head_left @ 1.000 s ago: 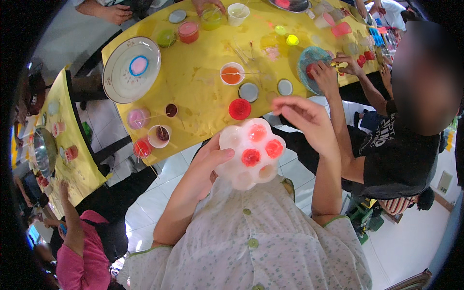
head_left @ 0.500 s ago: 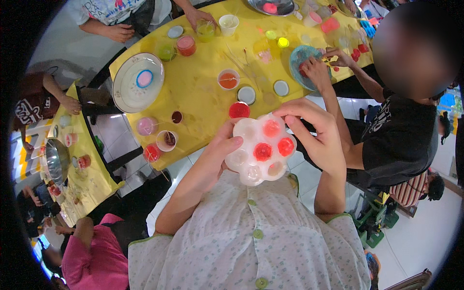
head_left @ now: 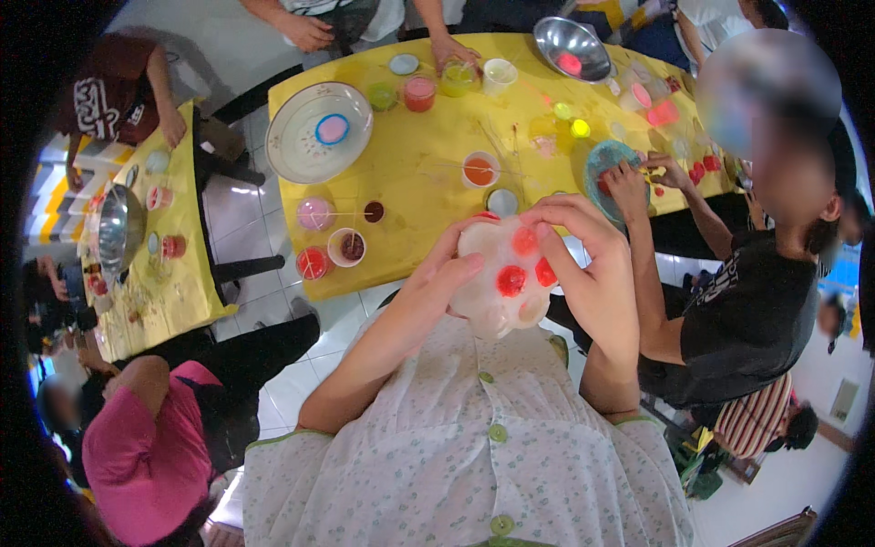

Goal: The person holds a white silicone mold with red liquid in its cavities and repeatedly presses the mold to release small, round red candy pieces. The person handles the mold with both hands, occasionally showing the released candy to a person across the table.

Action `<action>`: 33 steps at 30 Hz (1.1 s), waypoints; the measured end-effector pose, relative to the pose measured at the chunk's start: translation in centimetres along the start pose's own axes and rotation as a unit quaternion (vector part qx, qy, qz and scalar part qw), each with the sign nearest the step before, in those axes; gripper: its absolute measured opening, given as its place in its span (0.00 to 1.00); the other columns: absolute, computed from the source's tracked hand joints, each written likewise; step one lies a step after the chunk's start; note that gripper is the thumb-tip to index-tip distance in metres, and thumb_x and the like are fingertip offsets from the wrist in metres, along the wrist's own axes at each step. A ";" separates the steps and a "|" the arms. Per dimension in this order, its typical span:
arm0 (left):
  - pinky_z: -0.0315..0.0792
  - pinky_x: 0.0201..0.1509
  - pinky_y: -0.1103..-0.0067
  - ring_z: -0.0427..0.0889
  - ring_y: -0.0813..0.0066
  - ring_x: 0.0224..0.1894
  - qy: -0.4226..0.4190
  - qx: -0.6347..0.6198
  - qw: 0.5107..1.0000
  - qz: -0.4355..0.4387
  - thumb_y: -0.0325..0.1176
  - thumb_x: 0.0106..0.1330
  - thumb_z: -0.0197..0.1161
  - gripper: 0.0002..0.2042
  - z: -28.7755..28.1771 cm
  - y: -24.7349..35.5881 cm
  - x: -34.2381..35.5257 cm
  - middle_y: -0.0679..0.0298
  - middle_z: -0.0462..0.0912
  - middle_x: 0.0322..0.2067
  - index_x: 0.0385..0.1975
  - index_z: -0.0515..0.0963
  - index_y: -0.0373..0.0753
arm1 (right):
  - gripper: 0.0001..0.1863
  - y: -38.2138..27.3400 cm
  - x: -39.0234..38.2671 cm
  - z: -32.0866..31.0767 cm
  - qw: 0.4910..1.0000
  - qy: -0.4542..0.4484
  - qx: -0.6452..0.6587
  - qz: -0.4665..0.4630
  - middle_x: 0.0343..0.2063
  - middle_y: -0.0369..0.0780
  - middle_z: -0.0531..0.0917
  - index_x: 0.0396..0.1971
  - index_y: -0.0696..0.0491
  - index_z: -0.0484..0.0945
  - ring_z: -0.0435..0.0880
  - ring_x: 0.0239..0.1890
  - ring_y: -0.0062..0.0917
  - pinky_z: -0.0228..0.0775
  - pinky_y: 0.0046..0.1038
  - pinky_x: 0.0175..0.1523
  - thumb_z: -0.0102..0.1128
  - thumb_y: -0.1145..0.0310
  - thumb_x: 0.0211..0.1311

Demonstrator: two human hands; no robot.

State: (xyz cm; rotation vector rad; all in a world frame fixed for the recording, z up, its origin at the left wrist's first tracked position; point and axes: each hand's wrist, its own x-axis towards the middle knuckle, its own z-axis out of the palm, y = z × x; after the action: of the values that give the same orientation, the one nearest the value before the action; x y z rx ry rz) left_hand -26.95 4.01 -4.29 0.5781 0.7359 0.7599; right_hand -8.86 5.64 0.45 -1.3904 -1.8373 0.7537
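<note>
A whitish, translucent silicone mold (head_left: 481,290) with round cavities is held up in front of my chest, over the table's near edge. Three of its cavities hold something red; others look pale. My left hand (head_left: 445,278) grips its left side, thumb on top and fingers behind. On the other side, my right hand (head_left: 592,260) has its fingers curled over the far right rim, and its thumb presses beside the red cavities. Both hands are closed on the mold. A sliver of a red-filled round container (head_left: 486,216) shows just behind the mold.
On the yellow-covered table (head_left: 410,173) stand a large white basin (head_left: 275,146), cups of red (head_left: 312,263) and orange liquid (head_left: 479,170), and a metal bowl (head_left: 550,41). To my right, a person works in a blue-green bowl (head_left: 594,162). Another person's hand (head_left: 451,50) touches a green jar across the table.
The surroundings have shifted in view, the table things mostly rightward. My right fingers and thumb have closed further over the mold, which is tilted more and partly covers the red container behind.
</note>
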 end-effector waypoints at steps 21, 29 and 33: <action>0.70 0.45 0.82 0.72 0.81 0.47 0.130 0.082 0.946 0.286 0.48 0.67 0.54 0.27 -2.1 -5.6 -3.9 0.66 0.73 0.47 0.60 0.58 0.39 | 0.09 -3.0 2.1 4.8 0.976 -0.182 -0.011 -0.123 0.31 0.44 0.78 0.28 0.61 0.74 0.78 0.37 0.33 0.68 0.30 0.45 0.63 0.77 0.46; 0.70 0.43 0.84 0.72 0.82 0.45 0.220 0.040 0.932 0.284 0.47 0.68 0.53 0.26 -1.1 -9.9 -7.3 0.66 0.71 0.46 0.60 0.58 0.39 | 0.08 -4.7 0.4 6.3 0.937 -0.301 0.005 -0.176 0.26 0.42 0.73 0.23 0.60 0.73 0.74 0.31 0.31 0.66 0.29 0.40 0.63 0.79 0.42; 0.71 0.33 0.84 0.73 0.82 0.43 0.294 0.027 0.922 0.249 0.48 0.67 0.52 0.27 1.8 -9.1 -11.0 0.66 0.72 0.46 0.62 0.57 0.41 | 0.07 -3.8 -0.1 7.4 0.922 -0.328 0.036 -0.203 0.26 0.41 0.75 0.23 0.61 0.74 0.76 0.31 0.29 0.67 0.26 0.41 0.63 0.81 0.42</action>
State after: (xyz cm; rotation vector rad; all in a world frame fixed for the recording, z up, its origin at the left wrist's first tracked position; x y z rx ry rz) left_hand -27.48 -10.30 -5.36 0.5980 1.1853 1.4270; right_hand -16.96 4.35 -0.90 -0.6924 -2.4669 1.1329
